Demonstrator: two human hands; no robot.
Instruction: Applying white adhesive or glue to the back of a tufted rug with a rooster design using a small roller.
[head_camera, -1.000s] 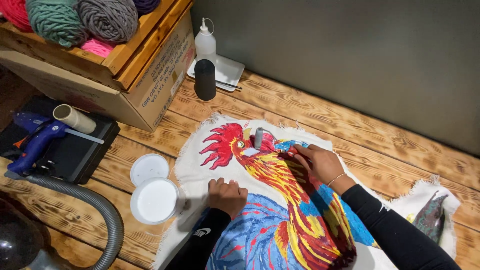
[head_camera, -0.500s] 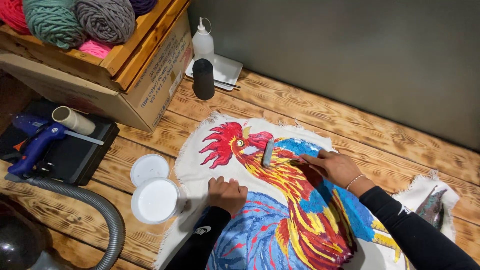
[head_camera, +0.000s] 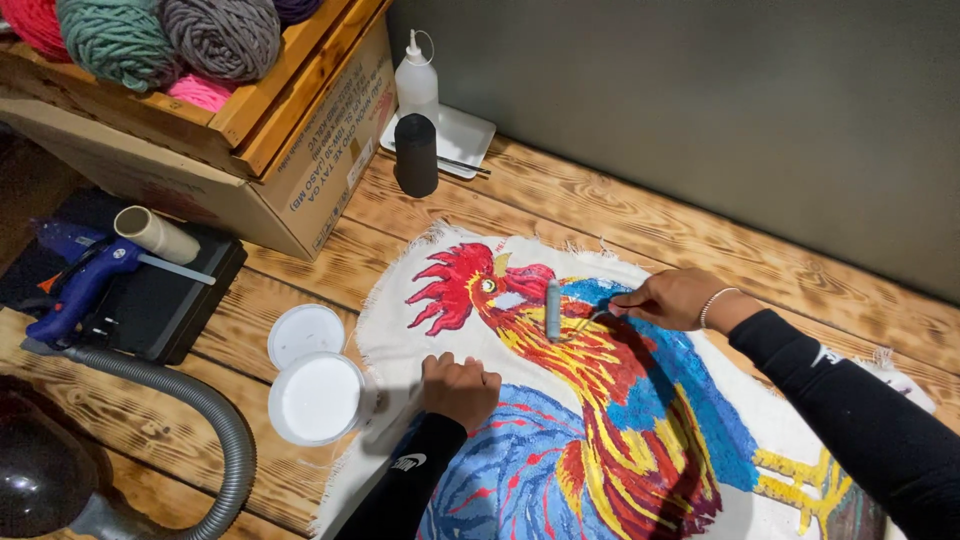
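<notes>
A white cloth (head_camera: 400, 290) with a tufted rooster in red, blue and yellow lies flat on the wooden floor. My right hand (head_camera: 672, 297) grips the thin handle of a small grey roller (head_camera: 553, 309), whose cylinder rests on the rooster's neck just below the head. My left hand (head_camera: 460, 387) presses fingers-down on the cloth's left part, next to the blue body. Both arms wear black sleeves; a bracelet sits on the right wrist.
An open white tub (head_camera: 316, 398) and its lid (head_camera: 306, 335) sit left of the cloth. A vacuum hose (head_camera: 215, 430), a blue glue gun (head_camera: 80, 288) on a black mat, a cardboard box (head_camera: 320, 150) with yarn, a black cylinder (head_camera: 416, 155) and a squeeze bottle (head_camera: 417, 85) lie beyond.
My right hand has drawn back to the right, and the roller has moved down from the rooster's head to its neck. My left hand has stayed put.
</notes>
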